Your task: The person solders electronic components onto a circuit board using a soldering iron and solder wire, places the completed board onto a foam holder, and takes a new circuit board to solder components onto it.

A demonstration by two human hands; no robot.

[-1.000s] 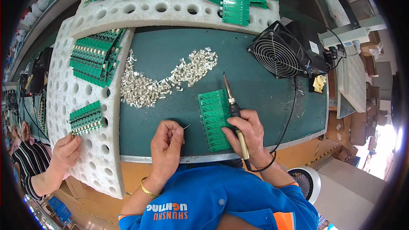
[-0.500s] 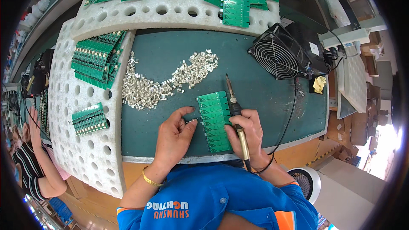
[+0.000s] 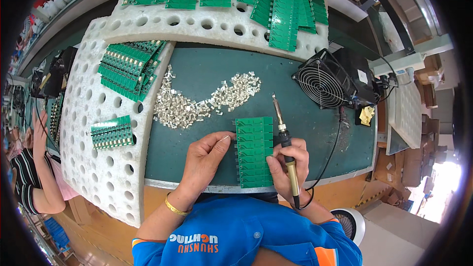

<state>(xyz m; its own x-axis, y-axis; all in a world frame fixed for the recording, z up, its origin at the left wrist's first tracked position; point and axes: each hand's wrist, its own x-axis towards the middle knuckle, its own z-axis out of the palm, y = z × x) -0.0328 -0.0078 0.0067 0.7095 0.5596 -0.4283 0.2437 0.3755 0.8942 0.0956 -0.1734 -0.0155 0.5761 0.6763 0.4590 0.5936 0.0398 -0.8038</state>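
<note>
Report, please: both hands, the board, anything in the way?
Left hand by board, left side, contact unclear. Right hand grips iron, tip off board. Loose parts beyond left hand, not blocking.

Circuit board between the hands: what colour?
The circuit board is green, seen best in the head view.

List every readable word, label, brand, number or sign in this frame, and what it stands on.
Blue cloth shirt with orange trim: white and orange lettering, upside down; not copied here.
White rectangular label on black boxy fan unit: too small to read.
Green rectangular circuit board between the hands: any print too small to read.
</note>
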